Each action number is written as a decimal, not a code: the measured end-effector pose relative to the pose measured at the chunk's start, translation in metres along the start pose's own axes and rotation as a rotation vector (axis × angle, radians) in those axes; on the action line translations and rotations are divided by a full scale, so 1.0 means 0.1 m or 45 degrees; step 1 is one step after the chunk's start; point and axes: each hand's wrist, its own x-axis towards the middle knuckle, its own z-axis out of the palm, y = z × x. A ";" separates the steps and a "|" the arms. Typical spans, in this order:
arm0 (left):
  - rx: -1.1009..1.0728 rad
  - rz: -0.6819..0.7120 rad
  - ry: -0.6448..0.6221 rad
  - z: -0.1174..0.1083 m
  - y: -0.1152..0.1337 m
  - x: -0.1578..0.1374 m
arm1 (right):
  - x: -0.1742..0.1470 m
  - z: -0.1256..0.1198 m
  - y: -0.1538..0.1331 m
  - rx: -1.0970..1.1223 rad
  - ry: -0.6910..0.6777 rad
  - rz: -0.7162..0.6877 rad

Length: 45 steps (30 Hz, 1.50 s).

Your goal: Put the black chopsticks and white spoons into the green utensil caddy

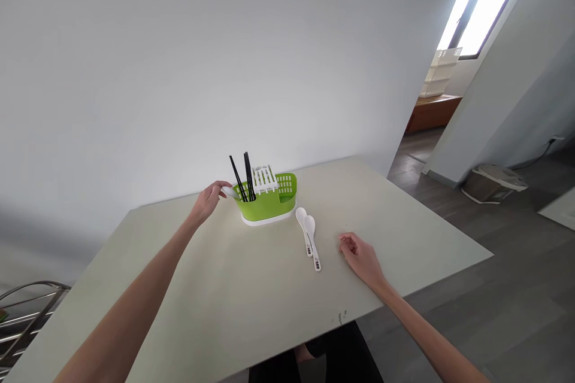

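My left hand [211, 198] is closed on a white spoon [230, 191] at the left end of a green utensil holder [264, 208]. The spoon's bowl is at the holder's rim; its handle is hidden. Several black chopsticks [248, 175] stand in the holder's left section, beside a white slotted rack [265, 179]. Two white spoons lie on the table right of the holder, the left spoon [304, 230] partly under the right spoon [312, 242]. Right of them my right hand [360, 256] rests on the tabletop, fingers curled in and nothing seen in them.
The pale table [215, 299] stands against a white wall [179, 72]. Dark marks [340, 317] show near its front edge. A metal rack [31, 311] is at the lower left. A lidded bin [492, 184] stands on the floor at the right.
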 end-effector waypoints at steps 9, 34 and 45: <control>0.297 0.049 0.016 0.02 0.13 -0.04 | 0.01 0.01 0.04 0.002 0.020 -0.019; 0.517 0.438 0.612 0.47 0.40 -0.21 | 0.01 -0.03 0.01 -0.024 0.010 0.001; 0.620 0.126 -0.517 2.09 1.17 -0.72 | 0.03 -0.03 0.01 0.009 0.020 0.001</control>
